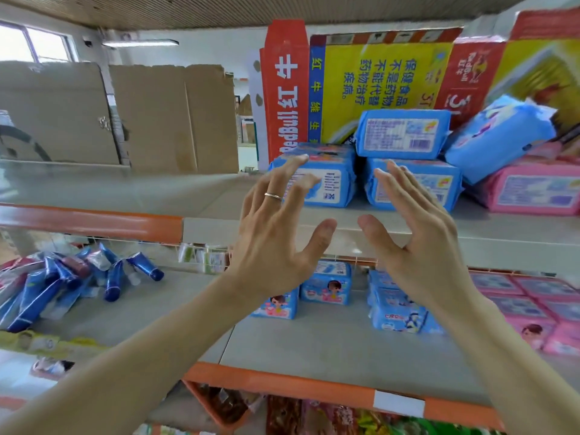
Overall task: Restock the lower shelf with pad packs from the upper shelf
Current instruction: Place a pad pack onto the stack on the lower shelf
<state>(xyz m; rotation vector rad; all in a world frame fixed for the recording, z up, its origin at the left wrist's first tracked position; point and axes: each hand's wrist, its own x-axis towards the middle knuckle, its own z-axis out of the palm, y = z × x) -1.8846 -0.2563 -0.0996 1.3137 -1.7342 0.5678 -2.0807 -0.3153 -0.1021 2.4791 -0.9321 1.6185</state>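
The left hand and right hand are reaching up with forearms extended. Their fingers are spread and nearly straight, palms are turning toward each other, and they are holding nothing. They are hovering at the front of the upper shelf, bracketing the blue packs stacked on it; whether any fingertip is touching a wrapper is unclear. Pink packs are lying further right on that shelf. Below the upper shelf, the lower shelf is carrying only a few restocked packs and showing bare board, so most restocking is looking undone.
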